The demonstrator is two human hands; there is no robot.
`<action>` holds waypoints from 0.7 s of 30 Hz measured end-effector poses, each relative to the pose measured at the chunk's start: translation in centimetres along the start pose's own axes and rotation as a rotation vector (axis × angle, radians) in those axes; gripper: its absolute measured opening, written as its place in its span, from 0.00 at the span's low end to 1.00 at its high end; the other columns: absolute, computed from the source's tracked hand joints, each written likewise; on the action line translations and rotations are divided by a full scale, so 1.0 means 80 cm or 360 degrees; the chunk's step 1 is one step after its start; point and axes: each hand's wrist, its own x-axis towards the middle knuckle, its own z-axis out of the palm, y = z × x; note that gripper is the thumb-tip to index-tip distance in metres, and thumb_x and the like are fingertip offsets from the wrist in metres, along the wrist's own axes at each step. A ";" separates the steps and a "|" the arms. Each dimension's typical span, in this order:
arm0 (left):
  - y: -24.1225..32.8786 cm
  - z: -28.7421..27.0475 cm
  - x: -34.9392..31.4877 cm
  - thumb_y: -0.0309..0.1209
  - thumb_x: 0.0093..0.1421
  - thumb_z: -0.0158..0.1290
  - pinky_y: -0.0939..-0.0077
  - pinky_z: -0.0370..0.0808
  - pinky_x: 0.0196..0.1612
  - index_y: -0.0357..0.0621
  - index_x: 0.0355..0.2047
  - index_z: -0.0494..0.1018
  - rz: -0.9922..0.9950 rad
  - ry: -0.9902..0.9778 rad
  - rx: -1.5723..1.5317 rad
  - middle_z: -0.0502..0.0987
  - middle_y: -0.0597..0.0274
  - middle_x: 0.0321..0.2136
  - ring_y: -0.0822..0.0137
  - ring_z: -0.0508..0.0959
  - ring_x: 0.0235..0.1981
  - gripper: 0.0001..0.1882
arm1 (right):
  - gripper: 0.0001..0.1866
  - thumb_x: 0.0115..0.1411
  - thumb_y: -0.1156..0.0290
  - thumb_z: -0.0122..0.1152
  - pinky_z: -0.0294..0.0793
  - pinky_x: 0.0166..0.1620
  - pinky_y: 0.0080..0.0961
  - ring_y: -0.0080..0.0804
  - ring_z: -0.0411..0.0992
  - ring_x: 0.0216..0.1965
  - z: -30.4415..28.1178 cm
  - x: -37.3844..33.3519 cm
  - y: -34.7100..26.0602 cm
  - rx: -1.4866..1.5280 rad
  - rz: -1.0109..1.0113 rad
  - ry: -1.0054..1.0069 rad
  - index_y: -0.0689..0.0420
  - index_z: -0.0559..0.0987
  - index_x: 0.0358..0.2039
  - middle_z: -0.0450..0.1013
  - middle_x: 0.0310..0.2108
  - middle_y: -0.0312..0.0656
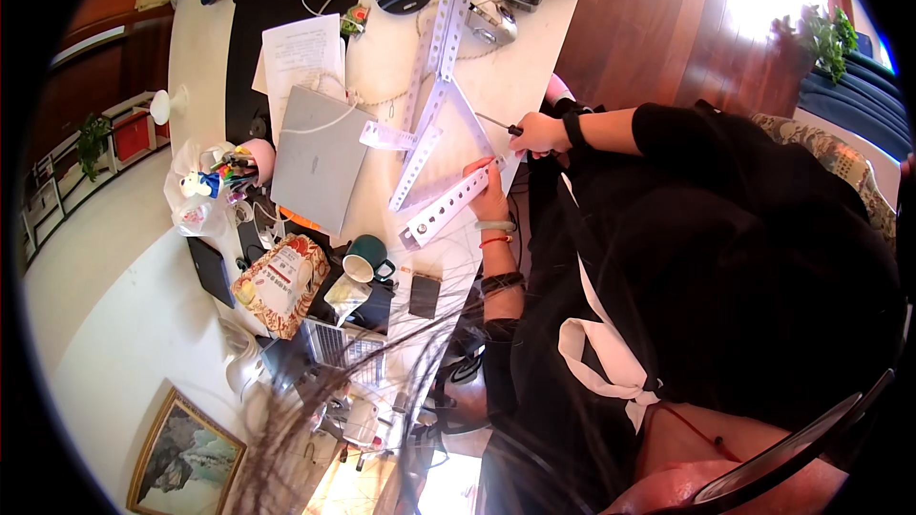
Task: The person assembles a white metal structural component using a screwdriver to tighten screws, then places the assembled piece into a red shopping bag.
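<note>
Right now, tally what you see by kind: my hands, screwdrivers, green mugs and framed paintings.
Hands: 2, left hand and right hand
Screwdriver: 1
Green mug: 1
Framed painting: 1
Total: 5

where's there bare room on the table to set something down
Bare tabletop shows between the silver device and the table edge beside the wooden floor, and between the flat gray slab and the perforated strips. It's crowded around the pink holder, patterned package and green mug.
</note>
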 end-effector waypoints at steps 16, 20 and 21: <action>0.000 -0.008 0.001 0.25 0.60 0.52 0.76 0.70 0.46 0.39 0.38 0.71 -0.0069 -0.0055 -0.0137 0.76 0.58 0.38 0.70 0.73 0.39 0.06 | 0.10 0.51 0.73 0.62 0.61 0.16 0.22 0.26 0.64 0.14 0.053 0.004 0.012 0.0346 0.0144 0.0222 0.64 0.75 0.17 0.69 0.15 0.41; -0.001 -0.008 0.003 0.25 0.60 0.53 0.76 0.70 0.46 0.39 0.38 0.71 -0.0093 -0.0068 -0.0198 0.76 0.58 0.39 0.70 0.73 0.39 0.06 | 0.10 0.50 0.73 0.63 0.61 0.16 0.22 0.25 0.64 0.14 0.050 0.002 0.003 0.0702 0.0270 0.0251 0.64 0.75 0.17 0.71 0.16 0.40; 0.001 -0.006 0.004 0.25 0.59 0.53 0.76 0.70 0.46 0.39 0.38 0.71 -0.0102 -0.0068 -0.0221 0.77 0.57 0.39 0.70 0.73 0.39 0.06 | 0.09 0.50 0.73 0.64 0.61 0.16 0.21 0.24 0.65 0.14 0.049 0.004 0.002 0.0596 0.0260 0.0237 0.64 0.76 0.19 0.72 0.17 0.40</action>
